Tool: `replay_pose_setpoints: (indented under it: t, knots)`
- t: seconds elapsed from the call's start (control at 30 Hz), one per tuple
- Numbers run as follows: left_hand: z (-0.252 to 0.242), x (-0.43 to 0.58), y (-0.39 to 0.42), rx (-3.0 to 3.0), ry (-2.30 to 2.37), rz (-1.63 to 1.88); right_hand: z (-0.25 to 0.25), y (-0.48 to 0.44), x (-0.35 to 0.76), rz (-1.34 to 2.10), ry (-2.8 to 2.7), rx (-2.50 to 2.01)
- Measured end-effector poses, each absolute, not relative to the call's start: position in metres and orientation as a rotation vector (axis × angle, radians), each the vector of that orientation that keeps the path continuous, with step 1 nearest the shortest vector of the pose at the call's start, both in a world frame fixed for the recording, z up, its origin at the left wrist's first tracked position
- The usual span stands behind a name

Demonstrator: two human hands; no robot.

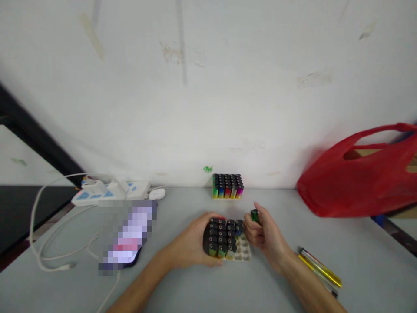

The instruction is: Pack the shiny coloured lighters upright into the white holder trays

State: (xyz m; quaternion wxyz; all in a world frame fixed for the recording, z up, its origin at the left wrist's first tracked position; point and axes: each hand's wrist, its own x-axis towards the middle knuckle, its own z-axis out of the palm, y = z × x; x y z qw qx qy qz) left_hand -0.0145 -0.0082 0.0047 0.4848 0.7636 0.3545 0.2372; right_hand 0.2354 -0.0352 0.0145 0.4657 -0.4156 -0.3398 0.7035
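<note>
Around the left side of a pale tray (243,256) curls my left hand (195,243), its fingers along the back and its thumb at the front. Rows of black-topped lighters (222,239) stand upright in the tray, and several empty slots show at its right front. Just right of the tray, my right hand (262,230) is closed on a green lighter (254,214) with a black top. Only the lighter's upper end shows above the curled fingers. Farther back, a second block of colourful lighters (227,187) stands near the wall.
A red bag (355,178) stands at the right. Some thin yellow and clear items (319,268) lie at the right front. To the left are a power strip (112,192), white cables (35,226), a white mouse-like object (157,193) and a pixelated phone (130,234).
</note>
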Motion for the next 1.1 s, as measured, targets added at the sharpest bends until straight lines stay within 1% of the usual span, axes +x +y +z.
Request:
replay_pose_setpoints:
  t: [0.7,1.1]
  knots:
    - [0.0087,-0.0131,-0.0091,1.86,0.864,0.57,0.0115,-0.0374,0.2337,1.62,-0.827,-1.133]
    - [0.0059,-0.0144,-0.0083,1.891,0.869,0.566,0.0123,-0.0368,0.2321,1.677,-0.865,-1.148]
